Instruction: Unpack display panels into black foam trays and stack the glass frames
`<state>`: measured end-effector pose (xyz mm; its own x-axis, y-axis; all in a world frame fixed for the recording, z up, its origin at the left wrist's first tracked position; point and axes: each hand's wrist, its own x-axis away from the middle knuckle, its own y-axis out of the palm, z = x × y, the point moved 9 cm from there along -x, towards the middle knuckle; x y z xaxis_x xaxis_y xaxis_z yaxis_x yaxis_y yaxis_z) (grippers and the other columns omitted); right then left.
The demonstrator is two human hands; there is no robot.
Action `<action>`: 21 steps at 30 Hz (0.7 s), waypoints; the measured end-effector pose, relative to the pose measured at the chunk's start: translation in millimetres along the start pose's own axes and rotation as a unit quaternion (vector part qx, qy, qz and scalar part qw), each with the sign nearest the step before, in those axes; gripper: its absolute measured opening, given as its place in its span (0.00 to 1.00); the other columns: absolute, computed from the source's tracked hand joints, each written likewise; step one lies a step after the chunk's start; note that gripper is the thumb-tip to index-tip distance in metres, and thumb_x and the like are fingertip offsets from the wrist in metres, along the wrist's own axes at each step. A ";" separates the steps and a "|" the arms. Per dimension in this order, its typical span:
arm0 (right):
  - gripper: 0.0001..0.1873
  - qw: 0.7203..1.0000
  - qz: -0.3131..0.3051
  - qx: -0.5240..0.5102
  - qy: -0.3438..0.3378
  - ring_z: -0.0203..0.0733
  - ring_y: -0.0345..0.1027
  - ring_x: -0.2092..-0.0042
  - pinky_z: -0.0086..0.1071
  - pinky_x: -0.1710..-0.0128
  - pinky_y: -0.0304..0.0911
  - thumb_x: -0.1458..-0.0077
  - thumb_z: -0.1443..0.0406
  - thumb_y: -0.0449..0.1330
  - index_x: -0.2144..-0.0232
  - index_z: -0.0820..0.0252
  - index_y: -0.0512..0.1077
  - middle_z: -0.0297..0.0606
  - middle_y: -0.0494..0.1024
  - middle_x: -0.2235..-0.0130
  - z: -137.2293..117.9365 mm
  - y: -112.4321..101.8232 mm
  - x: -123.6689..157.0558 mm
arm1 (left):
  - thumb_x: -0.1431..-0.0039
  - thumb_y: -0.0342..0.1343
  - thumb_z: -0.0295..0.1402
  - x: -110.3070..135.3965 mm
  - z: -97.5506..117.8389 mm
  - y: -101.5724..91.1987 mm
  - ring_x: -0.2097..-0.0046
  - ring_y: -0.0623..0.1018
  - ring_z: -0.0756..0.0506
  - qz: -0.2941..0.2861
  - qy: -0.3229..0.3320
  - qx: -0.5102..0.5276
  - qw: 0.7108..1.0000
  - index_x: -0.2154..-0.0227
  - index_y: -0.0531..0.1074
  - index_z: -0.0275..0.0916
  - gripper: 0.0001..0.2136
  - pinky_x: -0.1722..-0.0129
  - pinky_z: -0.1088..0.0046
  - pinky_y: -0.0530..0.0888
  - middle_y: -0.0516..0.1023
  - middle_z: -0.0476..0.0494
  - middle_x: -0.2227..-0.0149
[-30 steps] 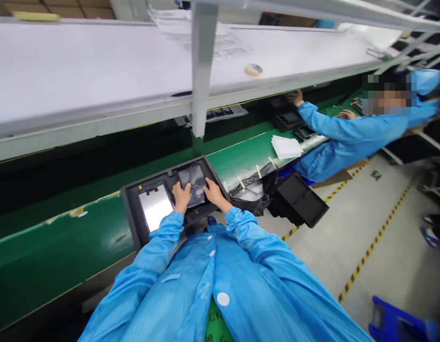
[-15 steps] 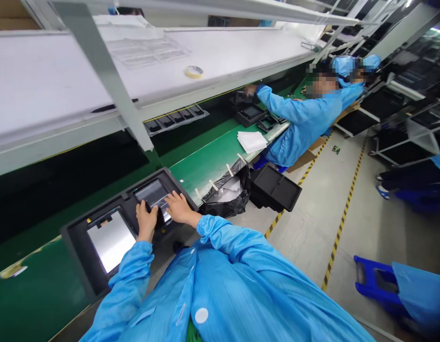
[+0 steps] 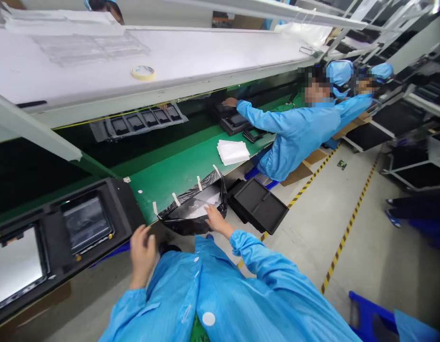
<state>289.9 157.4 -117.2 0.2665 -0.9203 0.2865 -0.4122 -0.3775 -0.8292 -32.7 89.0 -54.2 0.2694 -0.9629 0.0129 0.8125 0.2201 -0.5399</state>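
Observation:
My right hand [image 3: 217,221] is over the near side of a black plastic bag [image 3: 191,227] taped to the bench edge, with fingers stretched towards its mouth. Clear film and white sheets [image 3: 205,197] lie inside the bag. I make out nothing held in those fingers. My left hand [image 3: 142,254] hovers in front of the bench edge, its loosely bent fingers apart from the thumb and holding nothing. To its left, a black foam tray [image 3: 125,202] carries a dark-screened display panel [image 3: 86,221] and a second panel with a silvery face [image 3: 16,266].
White papers [image 3: 233,152] lie on the green bench [image 3: 163,178]. Stacked black trays [image 3: 259,204] stand right of the bag. A co-worker's blue sleeve [image 3: 266,116] reaches across the bench farther right. A white shelf [image 3: 191,57] with a tape roll [image 3: 143,72] overhangs the bench.
Both hands have left the dark-screened panel. My right hand has moved right to the bag, and my left hand has drawn back off the tray. The view has shifted to the right.

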 end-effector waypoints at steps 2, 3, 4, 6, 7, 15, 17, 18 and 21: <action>0.39 0.997 -0.023 0.048 0.064 0.57 0.48 0.28 0.48 0.32 0.53 0.45 0.74 0.63 0.33 0.68 0.60 0.61 0.52 0.29 61.3 -14.5 -1.5 | 0.44 0.54 0.45 13.8 -0.1 72.1 0.39 0.72 0.34 -0.137 -0.026 0.032 0.990 0.52 0.75 0.43 0.20 0.38 0.51 0.68 0.75 0.35 0.44; 0.40 0.994 -0.026 0.070 0.085 0.57 0.47 0.28 0.47 0.32 0.53 0.45 0.74 0.63 0.32 0.68 0.59 0.61 0.51 0.28 85.0 -24.6 -5.7 | 0.46 0.55 0.45 21.0 -3.3 102.1 0.42 0.75 0.34 -0.206 -0.043 0.038 0.977 0.54 0.76 0.43 0.19 0.40 0.52 0.70 0.78 0.35 0.47; 0.41 0.991 -0.023 0.091 0.101 0.58 0.46 0.28 0.46 0.32 0.53 0.45 0.74 0.63 0.31 0.68 0.57 0.60 0.50 0.28 104.9 -36.5 -11.7 | 0.47 0.56 0.44 27.6 -7.1 126.5 0.45 0.78 0.34 -0.265 -0.057 0.036 0.962 0.55 0.77 0.42 0.19 0.41 0.53 0.72 0.80 0.35 0.49; 0.42 0.984 -0.002 0.127 0.125 0.57 0.44 0.27 0.45 0.32 0.53 0.45 0.74 0.61 0.30 0.68 0.54 0.59 0.48 0.27 136.6 -65.2 -27.5 | 0.49 0.56 0.41 34.7 -13.6 158.8 0.49 0.80 0.35 -0.337 -0.067 0.014 0.939 0.55 0.78 0.41 0.19 0.43 0.54 0.73 0.82 0.34 0.50; 0.42 0.980 0.011 0.143 0.136 0.57 0.44 0.27 0.45 0.32 0.52 0.44 0.74 0.61 0.29 0.68 0.53 0.59 0.47 0.27 149.5 -80.8 -36.3 | 0.49 0.56 0.40 33.9 -15.9 169.0 0.50 0.81 0.35 -0.348 -0.068 -0.002 0.935 0.54 0.78 0.41 0.19 0.43 0.54 0.74 0.82 0.34 0.50; 0.45 0.948 0.079 0.277 0.139 0.57 0.41 0.27 0.50 0.33 0.49 0.44 0.74 0.56 0.27 0.65 0.47 0.59 0.47 0.27 210.5 -191.9 -120.8 | 0.46 0.52 0.39 13.7 -19.5 240.6 0.49 0.82 0.38 -0.321 -0.110 -0.006 0.941 0.52 0.77 0.36 0.21 0.44 0.60 0.74 0.81 0.31 0.48; 0.44 0.940 0.078 0.308 0.122 0.59 0.40 0.27 0.52 0.33 0.48 0.43 0.75 0.54 0.27 0.65 0.46 0.60 0.46 0.27 225.1 -208.5 -150.1 | 0.46 0.52 0.42 17.4 -22.4 252.8 0.49 0.82 0.38 -0.300 -0.127 0.014 0.945 0.53 0.77 0.37 0.22 0.44 0.60 0.75 0.82 0.31 0.48; 0.43 0.937 0.077 0.321 0.110 0.60 0.40 0.27 0.53 0.33 0.47 0.42 0.75 0.53 0.27 0.65 0.46 0.61 0.46 0.27 233.1 -214.9 -166.1 | 0.47 0.52 0.43 21.4 -26.2 257.5 0.49 0.82 0.37 -0.287 -0.141 0.019 0.947 0.53 0.77 0.38 0.22 0.44 0.60 0.75 0.82 0.32 0.49; 0.43 0.932 0.059 0.352 0.061 0.63 0.39 0.27 0.58 0.33 0.43 0.42 0.75 0.52 0.27 0.65 0.45 0.63 0.45 0.27 258.7 -225.2 -216.5 | 0.48 0.52 0.46 41.3 -43.0 267.8 0.49 0.82 0.36 -0.226 -0.197 0.011 0.954 0.55 0.77 0.41 0.22 0.44 0.59 0.75 0.83 0.35 0.50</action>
<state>550.4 468.2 -116.7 0.1362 -0.9721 0.1911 0.2536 -0.1523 -0.9552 173.8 101.5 -234.4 0.0598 -0.8276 0.5581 0.9015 -0.1953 -0.3862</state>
